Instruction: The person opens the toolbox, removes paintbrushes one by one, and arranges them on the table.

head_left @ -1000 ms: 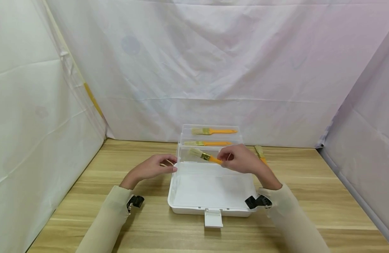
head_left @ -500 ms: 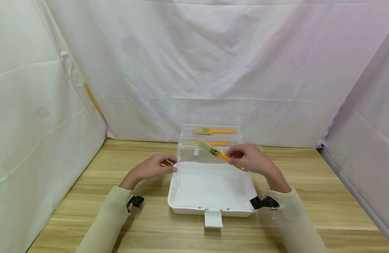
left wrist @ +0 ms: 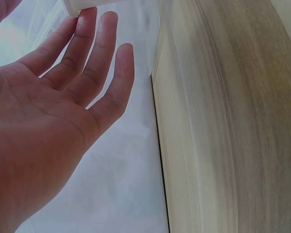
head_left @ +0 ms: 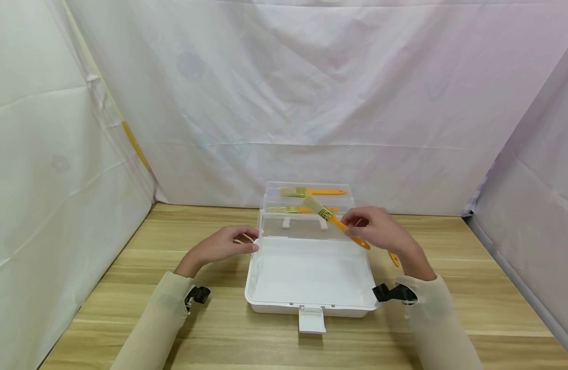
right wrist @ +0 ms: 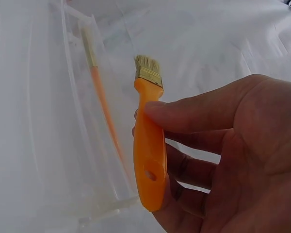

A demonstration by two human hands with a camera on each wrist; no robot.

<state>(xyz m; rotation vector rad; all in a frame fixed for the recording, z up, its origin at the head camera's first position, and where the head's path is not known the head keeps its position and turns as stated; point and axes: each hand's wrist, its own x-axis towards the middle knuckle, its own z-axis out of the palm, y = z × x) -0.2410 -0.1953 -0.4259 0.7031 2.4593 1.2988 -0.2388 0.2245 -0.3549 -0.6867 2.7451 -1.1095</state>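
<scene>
My right hand (head_left: 376,226) pinches the orange handle of a paintbrush (head_left: 332,218) between thumb and fingers, over the back right part of an open white box (head_left: 311,280). The brush slants, with its pale bristles up and to the left; the right wrist view shows the thumb across the handle (right wrist: 150,160). At the box's back left corner, my left hand (head_left: 224,244) has loosely bent fingers, and its fingertips (left wrist: 106,22) touch the box's edge. Two more paintbrushes lie in the clear trays behind: a wide one (head_left: 293,191) above, a narrower one (head_left: 284,209) below, partly covered by the held brush.
A further orange handle (head_left: 394,258) shows on the wooden table (head_left: 459,288) beneath my right wrist; the rest of that brush is hidden. The box's white latch (head_left: 311,321) hangs at the front. White cloth (head_left: 302,103) walls the back and both sides.
My right hand has moved to the right and slightly up with the paintbrush, which has come up from in front of the clear lid. My left hand has stayed at the box's edge.
</scene>
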